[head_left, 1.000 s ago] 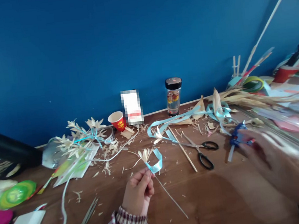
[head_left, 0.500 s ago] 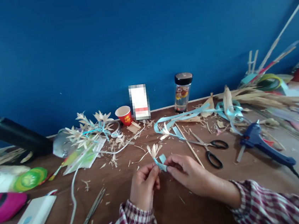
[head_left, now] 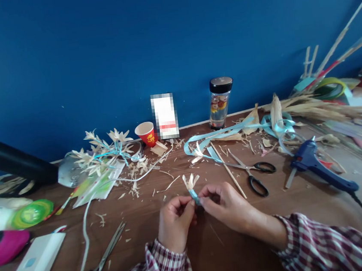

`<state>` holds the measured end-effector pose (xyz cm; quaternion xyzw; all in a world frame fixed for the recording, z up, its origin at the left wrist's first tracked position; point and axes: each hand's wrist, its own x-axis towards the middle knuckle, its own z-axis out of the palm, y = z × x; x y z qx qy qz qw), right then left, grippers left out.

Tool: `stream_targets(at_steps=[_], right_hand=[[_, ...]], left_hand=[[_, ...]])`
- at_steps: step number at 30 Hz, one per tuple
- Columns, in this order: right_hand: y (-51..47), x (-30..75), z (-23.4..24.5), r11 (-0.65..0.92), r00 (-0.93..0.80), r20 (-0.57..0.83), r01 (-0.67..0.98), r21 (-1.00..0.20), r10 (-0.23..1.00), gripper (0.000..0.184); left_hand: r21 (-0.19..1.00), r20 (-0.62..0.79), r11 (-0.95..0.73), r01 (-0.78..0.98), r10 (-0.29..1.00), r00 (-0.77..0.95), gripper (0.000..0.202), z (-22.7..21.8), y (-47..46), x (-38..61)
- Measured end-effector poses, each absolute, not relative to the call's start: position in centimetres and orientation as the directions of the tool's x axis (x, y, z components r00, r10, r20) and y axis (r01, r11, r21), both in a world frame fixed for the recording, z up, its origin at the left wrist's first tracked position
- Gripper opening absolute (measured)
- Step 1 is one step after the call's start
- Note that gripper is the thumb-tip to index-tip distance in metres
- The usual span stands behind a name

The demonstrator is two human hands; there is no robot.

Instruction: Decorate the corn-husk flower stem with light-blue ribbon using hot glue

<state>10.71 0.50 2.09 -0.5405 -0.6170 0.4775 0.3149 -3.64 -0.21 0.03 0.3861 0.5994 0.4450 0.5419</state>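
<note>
While left hand (head_left: 176, 222) pinches pale-blue flat satin ribbon (head_left: 192, 193) below cream papery flower (head_left: 191, 181), likely steadying it, right hand (head_left: 228, 203) pinches ribbon, likely tensioning.

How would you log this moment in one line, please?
left hand: holds husk flower; right hand: pinches light-blue ribbon; glue gun: on tabletop

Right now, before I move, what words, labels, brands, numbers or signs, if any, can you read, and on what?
None can be read for certain.
Red cup: yellow marks, too small to read.
White item by the wall: pixelated, only a reddish band shows.
Green-and-white packet: any print is too blurred.
Held flower: no lettering visible.
</note>
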Motion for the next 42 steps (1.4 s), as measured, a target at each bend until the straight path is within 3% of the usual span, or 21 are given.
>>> stream_targets(at_steps=[21,24,29,31,38,42], right_hand=[[0.1,10.0,1.4,0.016,-0.123,-0.058,0.524,-0.852,0.991,0.006],[0.1,10.0,1.3,0.002,-0.117,-0.067,0.514,-0.858,0.991,0.007],[0.0,10.2,1.1,0.006,-0.174,-0.082,0.456,-0.890,0.981,0.006],[0.1,10.3,1.1,0.012,-0.194,-0.082,0.441,-0.897,0.978,0.007],[0.3,11.3,2.5,-0.052,-0.318,-0.167,0.340,-0.939,0.933,0.015],[0.0,11.7,2.9,-0.102,-0.229,-0.184,0.327,-0.940,0.956,0.024]], left_hand=[[0.973,-0.178,0.188,0.135,0.980,-0.085,0.016,-0.7,-0.8,-3.7],[0.966,-0.243,0.246,0.081,0.969,-0.038,0.018,-0.6,-0.7,-3.7],[0.879,-0.431,0.433,-0.202,0.901,0.056,0.030,-0.3,-0.2,-4.1],[0.866,-0.454,0.462,-0.192,0.887,0.085,0.030,-0.2,0.0,-4.3],[0.944,-0.323,0.319,-0.086,0.946,-0.028,0.015,-0.5,0.2,-4.2],[0.953,-0.304,0.303,-0.017,0.951,-0.060,0.013,-0.6,0.3,-4.1]])
